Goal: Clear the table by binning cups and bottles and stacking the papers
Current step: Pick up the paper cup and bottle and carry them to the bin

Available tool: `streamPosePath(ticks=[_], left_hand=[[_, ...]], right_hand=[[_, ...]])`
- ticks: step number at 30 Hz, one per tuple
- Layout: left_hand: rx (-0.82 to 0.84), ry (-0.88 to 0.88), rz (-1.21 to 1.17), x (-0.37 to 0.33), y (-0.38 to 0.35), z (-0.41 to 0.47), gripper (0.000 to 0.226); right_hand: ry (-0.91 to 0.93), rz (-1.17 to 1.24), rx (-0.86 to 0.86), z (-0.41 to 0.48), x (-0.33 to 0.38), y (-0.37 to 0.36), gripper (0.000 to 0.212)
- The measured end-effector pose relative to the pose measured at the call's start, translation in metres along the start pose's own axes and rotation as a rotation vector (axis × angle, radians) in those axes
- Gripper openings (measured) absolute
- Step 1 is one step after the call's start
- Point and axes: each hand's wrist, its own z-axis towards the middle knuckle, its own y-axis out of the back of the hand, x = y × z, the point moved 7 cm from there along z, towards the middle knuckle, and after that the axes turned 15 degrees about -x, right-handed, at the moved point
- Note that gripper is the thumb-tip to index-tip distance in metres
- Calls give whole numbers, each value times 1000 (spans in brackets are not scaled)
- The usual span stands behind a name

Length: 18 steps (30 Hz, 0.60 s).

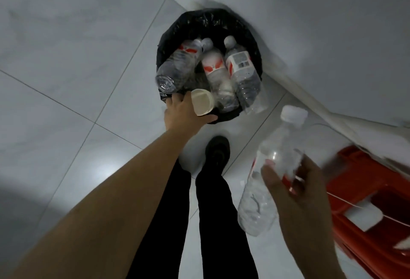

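A round bin with a black liner (221,20) stands on the floor by the wall and holds three clear plastic bottles (216,71) with red-and-white labels. My left hand (185,112) reaches over the bin's near rim and grips a white paper cup (203,102), tipped with its mouth toward the bin. My right hand (297,192) is lower right, well short of the bin, and holds a clear capped bottle (268,174) by its middle, with the cap pointing up toward the bin.
Pale floor tiles (66,56) surround the bin, and a white wall (310,23) runs behind it. A red plastic stool (366,192) with a white patch sits at the right edge. My black-trousered legs and a dark shoe (218,150) are below the bin.
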Motion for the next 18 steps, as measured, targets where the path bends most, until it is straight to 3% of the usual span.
streamPosePath(ticks=[4, 7, 12, 18], left_hand=[[40, -166, 58, 16, 18, -24, 84], [184, -287, 197, 42, 23, -35, 73], [291, -336, 192, 68, 21, -33, 74], [314, -318, 131, 63, 4, -36, 72]], right_hand=[[36, 30, 41, 30, 48, -62, 62], [98, -15, 140, 68, 70, -117, 53], [183, -198, 243, 114, 98, -214, 64], [322, -157, 247, 110, 92, -237, 44]])
